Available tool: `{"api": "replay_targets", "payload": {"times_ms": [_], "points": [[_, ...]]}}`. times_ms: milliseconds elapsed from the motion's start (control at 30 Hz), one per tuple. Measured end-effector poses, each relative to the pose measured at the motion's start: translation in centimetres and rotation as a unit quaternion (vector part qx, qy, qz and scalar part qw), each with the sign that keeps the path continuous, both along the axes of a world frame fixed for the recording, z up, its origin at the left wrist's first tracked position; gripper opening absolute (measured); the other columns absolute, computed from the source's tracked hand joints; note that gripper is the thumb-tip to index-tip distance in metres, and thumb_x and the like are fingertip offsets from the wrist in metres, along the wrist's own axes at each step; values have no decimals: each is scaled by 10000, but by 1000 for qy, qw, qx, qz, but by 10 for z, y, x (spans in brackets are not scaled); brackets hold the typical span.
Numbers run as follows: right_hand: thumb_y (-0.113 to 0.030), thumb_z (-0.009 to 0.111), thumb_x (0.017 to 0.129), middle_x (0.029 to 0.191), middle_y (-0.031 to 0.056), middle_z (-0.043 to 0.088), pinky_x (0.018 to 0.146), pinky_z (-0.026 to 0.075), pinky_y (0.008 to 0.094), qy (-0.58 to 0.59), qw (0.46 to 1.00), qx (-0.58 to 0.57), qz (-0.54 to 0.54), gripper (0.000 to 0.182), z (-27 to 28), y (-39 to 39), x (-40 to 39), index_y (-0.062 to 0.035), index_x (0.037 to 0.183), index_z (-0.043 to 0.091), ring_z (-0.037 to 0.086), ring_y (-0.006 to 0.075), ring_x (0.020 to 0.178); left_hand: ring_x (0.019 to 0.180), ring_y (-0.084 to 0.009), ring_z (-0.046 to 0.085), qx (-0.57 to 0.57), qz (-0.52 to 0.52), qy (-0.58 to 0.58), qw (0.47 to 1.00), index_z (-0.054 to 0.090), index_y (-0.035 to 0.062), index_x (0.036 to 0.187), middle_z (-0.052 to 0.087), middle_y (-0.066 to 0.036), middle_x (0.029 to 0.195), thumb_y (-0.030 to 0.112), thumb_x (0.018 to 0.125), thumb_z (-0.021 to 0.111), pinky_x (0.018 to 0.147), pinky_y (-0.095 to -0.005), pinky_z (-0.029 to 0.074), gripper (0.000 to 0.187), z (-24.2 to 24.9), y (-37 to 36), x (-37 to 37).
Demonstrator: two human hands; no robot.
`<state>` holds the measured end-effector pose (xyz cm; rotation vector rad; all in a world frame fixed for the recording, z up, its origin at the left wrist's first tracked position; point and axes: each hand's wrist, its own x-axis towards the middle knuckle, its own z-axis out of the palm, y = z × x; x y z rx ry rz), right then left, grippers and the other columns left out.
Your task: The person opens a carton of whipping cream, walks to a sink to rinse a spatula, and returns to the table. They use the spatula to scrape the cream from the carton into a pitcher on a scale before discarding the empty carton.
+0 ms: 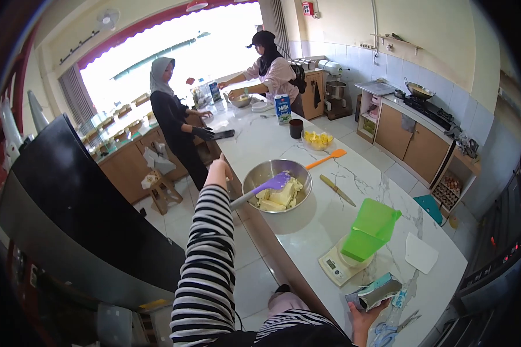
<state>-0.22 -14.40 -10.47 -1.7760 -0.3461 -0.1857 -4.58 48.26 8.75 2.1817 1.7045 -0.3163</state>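
Two hands are busy: left hand (218, 169) apparently steadies the bowl (276, 185) by the purple spatula (260, 189); right hand (362, 314) grips a carton (380, 291), so pouring seems next.

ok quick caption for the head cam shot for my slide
Left hand rests by a steel bowl of butter chunks; right hand holds an opened carton near the scale.

bowl: my left hand (219, 169) at rim of round steel mixing bowl (255, 176), purple silicone spatula (266, 186) inside
scale: green plastic jug (369, 229) on white kitchen scale (342, 265), right of bowl
carton: my right hand (362, 316) holds opened carton (380, 291), nearest me
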Motion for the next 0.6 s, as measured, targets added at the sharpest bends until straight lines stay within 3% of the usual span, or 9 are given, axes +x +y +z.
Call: {"api": "replay_targets", "payload": {"times_ms": [100,167,333,400,433,500,600], "points": [[-263,827,457,1320,209,193,1026,189,380,4,1000,-11,1,1225,1,-3,0,36,1323,15,243,301,1226,747,-201,608,2,5,-13,1000,-120,176,1373,606,-122,986,195,595,776,654,-326,512,1187,10,-11,8],[-283,822,470,1318,208,197,1022,199,378,20,1000,-19,-6,1208,5,-1,-2,32,1320,23,249,303,1221,1139,-222,463,-28,0,10,1000,-127,145,1362,407,-128,1297,215,547,809,903,-313,432,1243,22,-21,14],[-243,825,454,1314,206,200,1017,205,365,21,1000,13,-1,1204,-1,-1,0,23,1316,27,261,297,1211,1098,-228,499,-10,-12,-13,1000,-102,133,1369,446,-134,1262,217,520,816,890,-305,439,1254,15,-8,26],[-234,824,451,1313,205,200,1016,206,362,21,1000,10,-7,1204,-5,0,1,20,1315,25,266,295,1207,1083,-235,510,45,-73,59,995,-51,138,1380,471,-138,1235,227,498,822,878,-321,445,1244,27,-18,44],[-234,823,453,1313,204,198,1016,207,360,18,1000,-6,-14,1204,-7,-1,1,20,1315,22,265,295,1206,1058,-254,521,64,-103,22,992,34,129,1386,494,-176,1186,213,477,823,858,-347,457,1206,34,-26,51],[-235,822,455,1312,203,197,1016,207,359,19,999,-25,-24,1204,-12,-5,1,20,1315,19,265,295,1205,946,-299,573,226,-208,-41,951,89,113,1382,569,-220,1022,163,503,793,826,-365,472,1128,49,-71,59],[-235,839,449,1337,180,164,1018,206,372,54,998,12,-13,1265,-14,-5,1,-3,1346,-21,215,271,1234,778,-361,597,195,-314,-188,910,131,122,1376,594,-227,781,62,531,713,747,-392,482,1028,89,-185,25]]}}
